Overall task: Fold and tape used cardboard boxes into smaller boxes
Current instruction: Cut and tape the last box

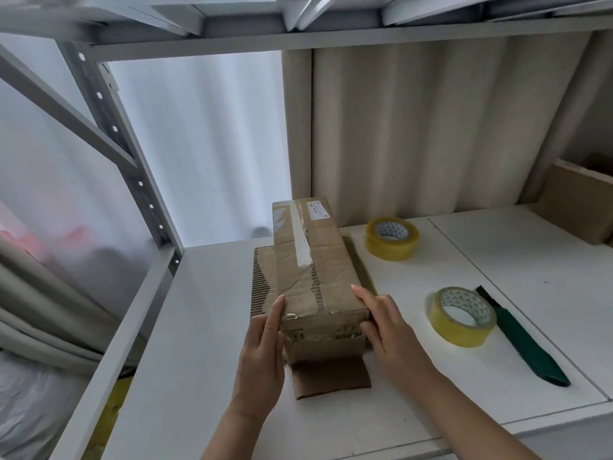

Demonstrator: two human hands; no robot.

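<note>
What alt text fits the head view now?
The left hand and right hand press the sides of a taped cardboard box at its near end, on a white shelf. Two yellow tape rolls and a green knife lie to its right.

I can read no text here. A white label [317,209] sits at the far end of the cardboard box's [311,260] top, its print too small. The print on the box's near end is blurred too.

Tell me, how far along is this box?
Done: the box is folded into a long narrow shape, with clear tape over its near top edge. In hand: the left hand and right hand press its sides at the near end. Left: a flap sticks out flat below that end, seemingly untaped; a tape roll lies idle at right.
</note>
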